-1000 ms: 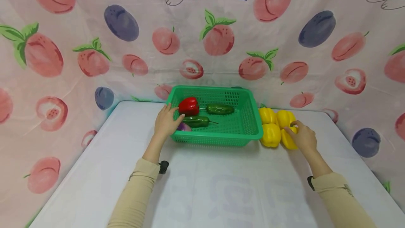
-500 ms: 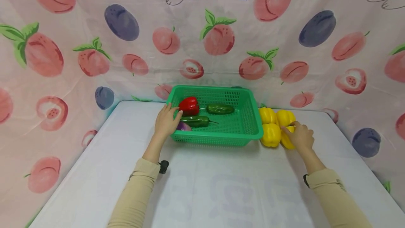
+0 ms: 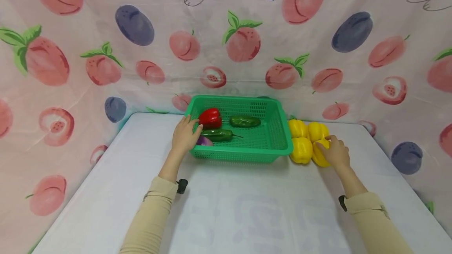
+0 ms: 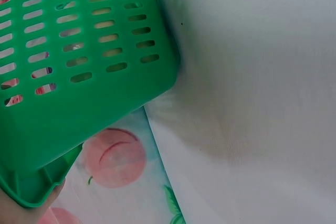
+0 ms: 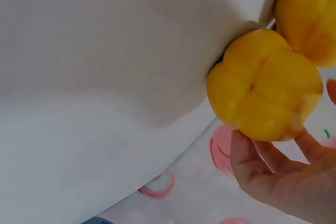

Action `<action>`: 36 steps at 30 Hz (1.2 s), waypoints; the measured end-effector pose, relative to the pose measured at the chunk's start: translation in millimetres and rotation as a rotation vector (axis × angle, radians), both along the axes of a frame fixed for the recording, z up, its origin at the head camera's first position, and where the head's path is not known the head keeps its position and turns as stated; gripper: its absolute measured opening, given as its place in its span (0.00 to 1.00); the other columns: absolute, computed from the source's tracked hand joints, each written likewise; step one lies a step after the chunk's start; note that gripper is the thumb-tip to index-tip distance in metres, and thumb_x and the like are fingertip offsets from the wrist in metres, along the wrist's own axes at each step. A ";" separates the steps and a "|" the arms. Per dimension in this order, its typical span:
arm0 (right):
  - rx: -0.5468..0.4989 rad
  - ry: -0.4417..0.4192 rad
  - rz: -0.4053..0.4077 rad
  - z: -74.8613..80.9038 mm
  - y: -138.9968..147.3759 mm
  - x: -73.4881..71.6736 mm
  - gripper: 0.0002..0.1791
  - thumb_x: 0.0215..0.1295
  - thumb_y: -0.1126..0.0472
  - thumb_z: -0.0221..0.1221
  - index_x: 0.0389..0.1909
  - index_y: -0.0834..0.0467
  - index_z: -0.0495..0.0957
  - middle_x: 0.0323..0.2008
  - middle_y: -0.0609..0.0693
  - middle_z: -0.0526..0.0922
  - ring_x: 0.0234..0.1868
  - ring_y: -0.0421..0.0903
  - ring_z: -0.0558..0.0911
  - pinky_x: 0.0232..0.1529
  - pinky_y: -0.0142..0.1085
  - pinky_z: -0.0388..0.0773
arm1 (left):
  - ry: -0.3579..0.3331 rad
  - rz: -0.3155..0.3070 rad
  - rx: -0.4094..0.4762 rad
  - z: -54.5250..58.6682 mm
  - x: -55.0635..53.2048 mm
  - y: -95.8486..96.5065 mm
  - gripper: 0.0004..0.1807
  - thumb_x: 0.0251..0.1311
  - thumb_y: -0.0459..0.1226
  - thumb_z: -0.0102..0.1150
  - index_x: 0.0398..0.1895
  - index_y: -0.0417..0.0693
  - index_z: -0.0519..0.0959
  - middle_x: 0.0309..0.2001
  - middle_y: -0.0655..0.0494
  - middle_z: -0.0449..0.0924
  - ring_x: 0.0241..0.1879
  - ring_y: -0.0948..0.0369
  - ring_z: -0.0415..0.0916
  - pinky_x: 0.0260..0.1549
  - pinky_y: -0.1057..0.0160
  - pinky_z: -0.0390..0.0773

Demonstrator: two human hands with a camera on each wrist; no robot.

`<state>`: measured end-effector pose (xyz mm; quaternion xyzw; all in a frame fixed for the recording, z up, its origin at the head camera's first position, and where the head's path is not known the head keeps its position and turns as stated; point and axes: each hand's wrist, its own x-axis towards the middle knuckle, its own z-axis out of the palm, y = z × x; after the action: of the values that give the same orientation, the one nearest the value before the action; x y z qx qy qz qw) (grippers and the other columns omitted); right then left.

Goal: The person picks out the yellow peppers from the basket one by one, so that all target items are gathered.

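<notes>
The left hand point(image 3: 184, 134) rests over the left rim of a green plastic basket point(image 3: 240, 151), thumb spread toward its inside. In the left wrist view, a bit of that hand shows against the basket rim point(image 4: 39, 195). On the right, the right hand point(image 3: 337, 153) holds the front-right yellow bell pepper point(image 3: 319, 158). Its fingers point(image 5: 247, 158) curl against the pepper in the right wrist view, with the thumb at the frame's edge. Another yellow bell pepper point(image 5: 310, 19) lies close by.
Inside the basket lie a red bell pepper point(image 3: 210, 118), two long green peppers, one at the back point(image 3: 245, 121) and one in front point(image 3: 220, 135), and a partly hidden purple vegetable point(image 3: 204, 141). Several yellow peppers cluster beside the basket's right wall. A fruit-print cloth point(image 3: 159, 101) hangs behind the table.
The right hand has shifted slightly left and closed in on the front-right yellow pepper. The left thumb has drawn back slightly; the basket has stayed in place.
</notes>
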<state>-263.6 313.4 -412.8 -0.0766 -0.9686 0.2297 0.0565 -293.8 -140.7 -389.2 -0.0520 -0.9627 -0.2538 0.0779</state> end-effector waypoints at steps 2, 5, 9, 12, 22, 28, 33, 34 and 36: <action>0.000 0.000 0.047 2.1 0.7 2.1 0.33 0.68 0.52 0.52 0.58 0.78 0.60 0.51 0.80 0.67 0.48 0.76 0.69 0.50 0.64 0.68 | -0.002 0.005 -0.006 0.7 0.8 -1.8 0.28 0.71 0.49 0.38 0.64 0.41 0.68 0.71 0.36 0.52 0.73 0.42 0.45 0.72 0.45 0.47; 0.009 -0.002 0.100 3.9 0.0 3.2 0.34 0.66 0.55 0.54 0.58 0.80 0.59 0.51 0.82 0.67 0.50 0.76 0.69 0.51 0.64 0.68 | -0.005 0.015 -0.011 0.5 1.5 -5.5 0.27 0.71 0.48 0.39 0.64 0.41 0.68 0.71 0.36 0.52 0.73 0.42 0.45 0.72 0.45 0.47; 0.032 0.015 0.106 3.4 -4.4 1.6 0.33 0.66 0.56 0.55 0.58 0.80 0.60 0.51 0.81 0.68 0.50 0.76 0.70 0.51 0.64 0.69 | -0.001 0.017 -0.011 0.8 3.1 -9.5 0.27 0.69 0.48 0.41 0.64 0.40 0.68 0.71 0.35 0.52 0.72 0.41 0.45 0.71 0.45 0.48; 0.040 0.017 0.096 2.3 -7.3 1.0 0.33 0.65 0.55 0.56 0.58 0.78 0.60 0.50 0.81 0.69 0.48 0.77 0.71 0.48 0.64 0.70 | 0.012 0.018 -0.009 1.3 4.3 -11.4 0.27 0.68 0.47 0.43 0.64 0.40 0.68 0.71 0.35 0.53 0.72 0.40 0.46 0.71 0.44 0.49; 0.015 -0.011 0.090 3.2 -9.9 1.7 0.35 0.67 0.54 0.54 0.61 0.78 0.57 0.52 0.81 0.66 0.49 0.77 0.70 0.51 0.65 0.69 | -0.012 0.023 -0.025 -1.6 0.9 -11.7 0.29 0.66 0.48 0.48 0.65 0.40 0.67 0.71 0.35 0.51 0.72 0.40 0.46 0.70 0.42 0.51; -0.039 -0.003 0.056 6.5 -8.8 1.3 0.34 0.68 0.54 0.52 0.63 0.75 0.55 0.59 0.81 0.57 0.54 0.80 0.64 0.56 0.67 0.64 | 0.005 0.026 -0.055 1.8 -2.9 -8.1 0.30 0.66 0.49 0.47 0.64 0.39 0.67 0.71 0.34 0.52 0.72 0.40 0.46 0.70 0.44 0.51; -0.099 0.052 -0.027 4.4 -4.7 12.7 0.30 0.68 0.55 0.51 0.64 0.71 0.58 0.61 0.79 0.55 0.56 0.79 0.61 0.54 0.67 0.65 | 0.001 -0.003 -0.074 1.5 -1.4 -2.2 0.30 0.66 0.49 0.47 0.64 0.39 0.68 0.70 0.32 0.52 0.72 0.39 0.47 0.70 0.44 0.51; -0.107 0.072 -0.037 5.0 -4.2 15.2 0.29 0.68 0.56 0.51 0.63 0.70 0.59 0.61 0.79 0.56 0.56 0.79 0.61 0.53 0.67 0.65 | 0.002 -0.005 -0.072 1.3 -0.8 -1.0 0.30 0.66 0.49 0.47 0.64 0.39 0.68 0.70 0.33 0.53 0.72 0.39 0.47 0.70 0.44 0.51; -0.118 0.124 -0.050 7.7 -3.5 19.4 0.28 0.68 0.57 0.51 0.62 0.70 0.61 0.61 0.79 0.57 0.55 0.78 0.61 0.51 0.67 0.66 | 0.013 -0.011 -0.067 1.2 0.2 1.1 0.29 0.66 0.49 0.47 0.63 0.39 0.69 0.70 0.32 0.53 0.71 0.39 0.47 0.70 0.43 0.52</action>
<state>-244.2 309.9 -405.0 -0.0896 -0.9458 0.2892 0.1177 -293.6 -139.6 -388.0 -0.0616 -0.9698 -0.2217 0.0811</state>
